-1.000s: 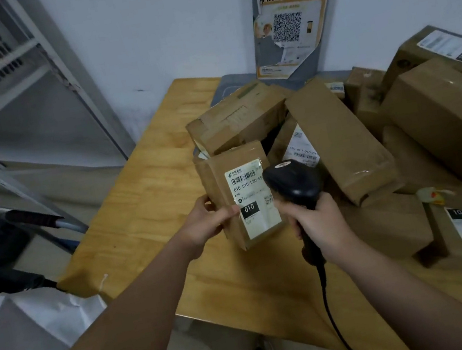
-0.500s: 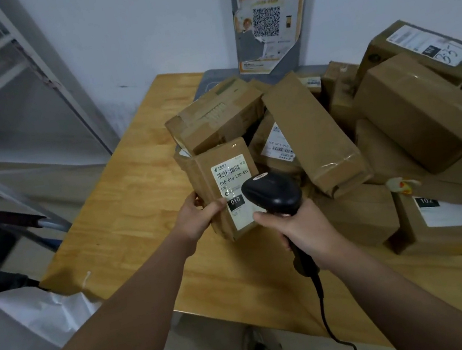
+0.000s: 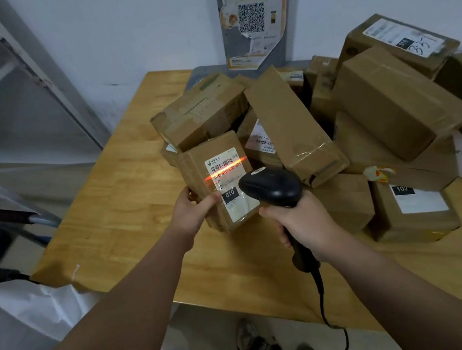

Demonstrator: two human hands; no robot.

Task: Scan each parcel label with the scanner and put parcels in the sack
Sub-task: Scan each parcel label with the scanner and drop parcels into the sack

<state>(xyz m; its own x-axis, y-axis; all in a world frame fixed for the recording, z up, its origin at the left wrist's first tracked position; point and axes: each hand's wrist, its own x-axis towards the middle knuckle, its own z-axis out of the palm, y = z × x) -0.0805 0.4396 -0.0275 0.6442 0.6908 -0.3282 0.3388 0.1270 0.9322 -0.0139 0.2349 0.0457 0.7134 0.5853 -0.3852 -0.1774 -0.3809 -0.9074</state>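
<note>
Parcel (image 3: pixel 209 178), brown carton, label (image 3: pixel 230 187) marked 010: your left hand (image 3: pixel 193 211) is gripping its left edge, thumb on the front, tilting it over the wooden table (image 3: pixel 109 219). Scanner (image 3: pixel 272 189), black, corded: your right hand (image 3: pixel 301 221) is clasping its handle, and an orange beam is crossing the barcode. Sack (image 3: pixel 19 326), white: sitting lower left, beside the table. Other parcels (image 3: pixel 389 105): lying piled behind.
</note>
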